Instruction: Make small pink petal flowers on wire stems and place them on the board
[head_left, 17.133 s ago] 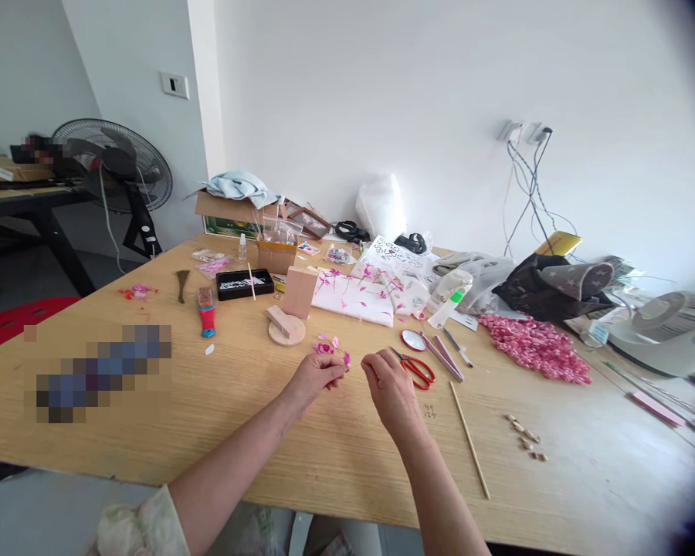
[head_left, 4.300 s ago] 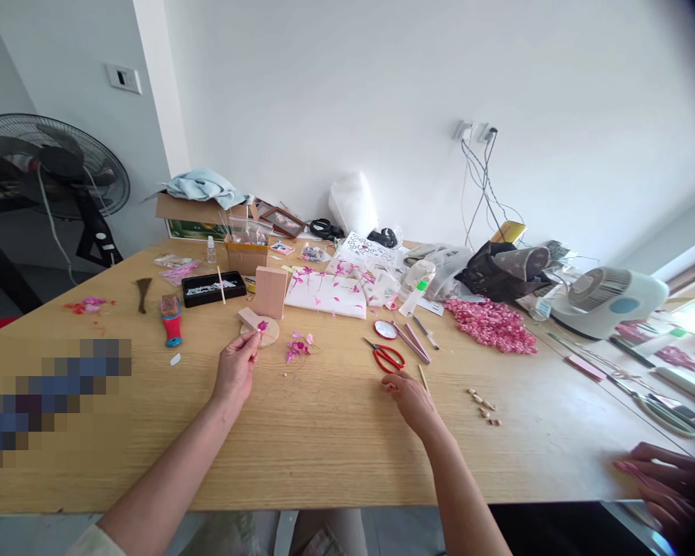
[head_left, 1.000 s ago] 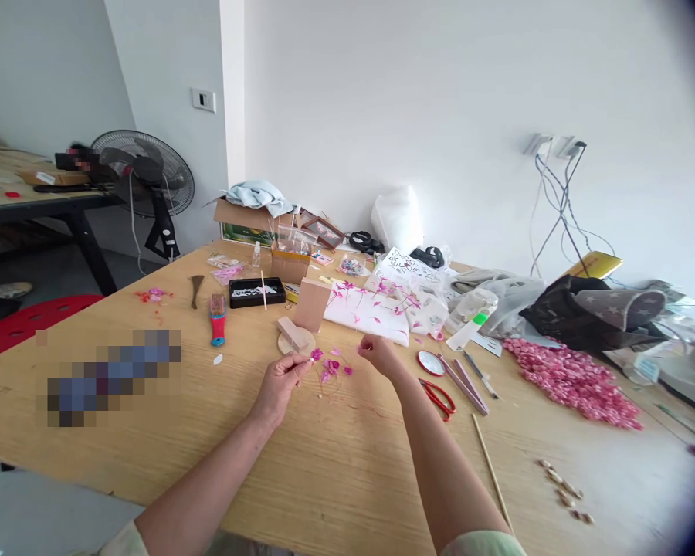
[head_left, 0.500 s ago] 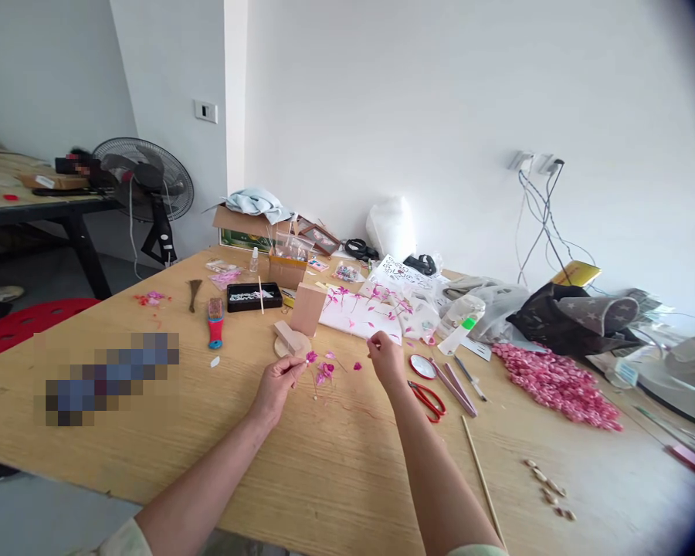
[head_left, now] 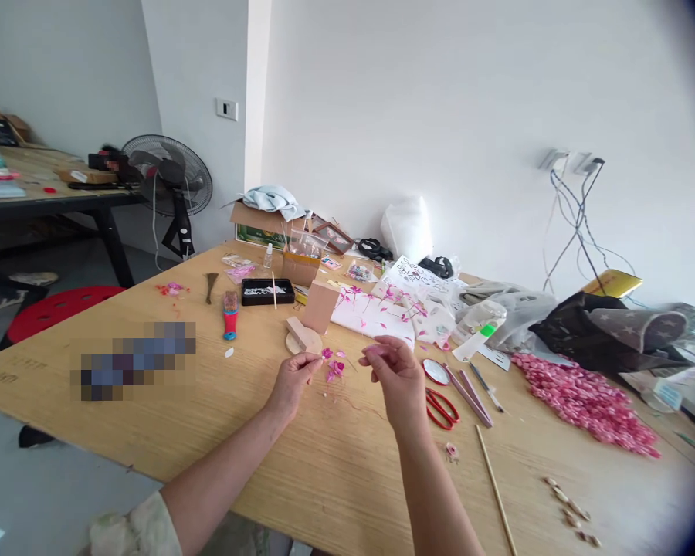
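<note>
The two hands are held apart above the table (head_left: 232, 394), and the gap between them is left open. By the fingertips of the left hand (head_left: 290, 386), a small magenta bloom (head_left: 326, 354) is pinched, its head turned toward the right hand (head_left: 398, 382). The fingers of the right hand are curled with the thumb brought close, and a speck of pink is shown at their tips; whether anything is gripped there cannot be told, as the spot is small and blurred. The held bloom is thus set on the inner side of the left hand, well apart from the right, and across that gap the two sets of fingertips are faced toward each other at much the same depth. Just beside the bloom, a loose flower cluster (head_left: 336, 371) is laid on the wood between the hands, nearer the left; no single long axis is presented by it. Past the left fingertips, a round wooden disc (head_left: 294, 345) is placed, with an upright wooden block (head_left: 323, 307) stood behind it. Beyond the gap, a white pad (head_left: 347, 319) is strewn with magenta sprigs. To the right of the right hand, red-handled scissors (head_left: 443, 408) are laid, and farther out a heap of pink pieces (head_left: 584, 401) is spread.
</note>
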{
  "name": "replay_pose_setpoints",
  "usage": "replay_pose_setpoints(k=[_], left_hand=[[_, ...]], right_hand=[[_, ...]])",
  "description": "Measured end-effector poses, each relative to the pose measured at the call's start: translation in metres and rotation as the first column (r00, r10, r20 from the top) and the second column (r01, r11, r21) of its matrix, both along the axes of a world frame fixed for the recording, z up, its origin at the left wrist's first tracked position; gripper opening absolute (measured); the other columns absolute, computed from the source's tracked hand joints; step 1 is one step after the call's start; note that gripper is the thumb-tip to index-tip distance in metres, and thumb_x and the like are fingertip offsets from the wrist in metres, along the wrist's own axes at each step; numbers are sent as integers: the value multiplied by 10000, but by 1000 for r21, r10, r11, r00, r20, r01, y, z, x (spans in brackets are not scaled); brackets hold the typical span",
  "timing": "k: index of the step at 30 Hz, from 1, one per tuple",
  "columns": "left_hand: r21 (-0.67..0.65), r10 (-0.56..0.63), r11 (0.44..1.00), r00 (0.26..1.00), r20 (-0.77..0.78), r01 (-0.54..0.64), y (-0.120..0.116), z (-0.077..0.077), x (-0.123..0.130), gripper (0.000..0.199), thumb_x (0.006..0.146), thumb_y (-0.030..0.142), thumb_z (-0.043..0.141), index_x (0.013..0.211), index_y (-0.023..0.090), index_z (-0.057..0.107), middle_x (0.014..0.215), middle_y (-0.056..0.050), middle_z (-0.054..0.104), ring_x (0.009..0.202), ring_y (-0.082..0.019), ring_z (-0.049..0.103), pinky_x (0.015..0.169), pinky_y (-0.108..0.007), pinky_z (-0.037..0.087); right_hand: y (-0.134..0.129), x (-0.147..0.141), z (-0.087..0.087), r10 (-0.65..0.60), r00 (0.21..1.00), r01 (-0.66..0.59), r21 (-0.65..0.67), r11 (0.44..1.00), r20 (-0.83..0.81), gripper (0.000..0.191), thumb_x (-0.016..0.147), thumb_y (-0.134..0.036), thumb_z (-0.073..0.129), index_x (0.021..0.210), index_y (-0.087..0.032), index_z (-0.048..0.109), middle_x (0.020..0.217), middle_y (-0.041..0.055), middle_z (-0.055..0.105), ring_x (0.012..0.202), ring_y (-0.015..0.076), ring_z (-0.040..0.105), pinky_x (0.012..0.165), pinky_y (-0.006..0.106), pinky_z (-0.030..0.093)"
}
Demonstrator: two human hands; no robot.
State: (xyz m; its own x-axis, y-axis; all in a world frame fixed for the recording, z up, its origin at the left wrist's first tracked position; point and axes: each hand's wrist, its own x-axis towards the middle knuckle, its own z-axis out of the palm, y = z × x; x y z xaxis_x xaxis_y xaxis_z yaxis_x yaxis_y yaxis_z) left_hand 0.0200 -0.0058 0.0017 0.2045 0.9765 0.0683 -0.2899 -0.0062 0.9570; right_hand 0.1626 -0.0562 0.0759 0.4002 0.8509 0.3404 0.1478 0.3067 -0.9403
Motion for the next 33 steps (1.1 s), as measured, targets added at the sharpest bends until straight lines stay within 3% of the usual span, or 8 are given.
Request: replay_pose_setpoints(k=[6, 13, 26, 33], left_hand=[[20, -41, 999, 999, -4, 41, -12, 13, 7, 183, 661, 307, 587, 678, 134, 645, 566, 28, 497, 533, -80, 346, 516, -203, 279], [28, -115, 993, 992, 40, 114, -22, 25, 10, 168, 661, 289, 586, 636, 132, 642, 544, 22, 511, 557, -93, 388, 559, -213, 312], [-2, -145, 989, 983, 111, 146, -30, 24, 20, 241, 648, 358, 606, 668, 123, 653, 605, -12, 558, 577, -105, 436, 564, -223, 333], [-55, -190, 977, 962, 197, 205, -34, 20, 24, 221, 663, 337, 610, 685, 119, 639, 640, -20, 558, 607, -109, 468, 593, -226, 354]], right_hand=[[-17, -30, -25, 83, 996, -84, -54, 995, -28, 70, 657, -234, 589, 679, -177, 555, 568, -17, 596, 495, 99, 532, 395, 187, 386], [-18, -32, -48, -42, 978, 47, -19, 999, 203, 73, 716, -250, 538, 718, -180, 559, 643, 0, 612, 572, 116, 548, 475, 215, 424], [-17, -28, -54, -185, 920, 148, 132, 980, 346, 101, 765, -251, 486, 704, -186, 531, 773, 35, 602, 714, 139, 552, 581, 249, 436], [-15, -27, -55, -236, 915, 182, 188, 965, 328, 114, 756, -241, 504, 660, -180, 514, 690, 12, 547, 634, 120, 512, 539, 233, 411]])
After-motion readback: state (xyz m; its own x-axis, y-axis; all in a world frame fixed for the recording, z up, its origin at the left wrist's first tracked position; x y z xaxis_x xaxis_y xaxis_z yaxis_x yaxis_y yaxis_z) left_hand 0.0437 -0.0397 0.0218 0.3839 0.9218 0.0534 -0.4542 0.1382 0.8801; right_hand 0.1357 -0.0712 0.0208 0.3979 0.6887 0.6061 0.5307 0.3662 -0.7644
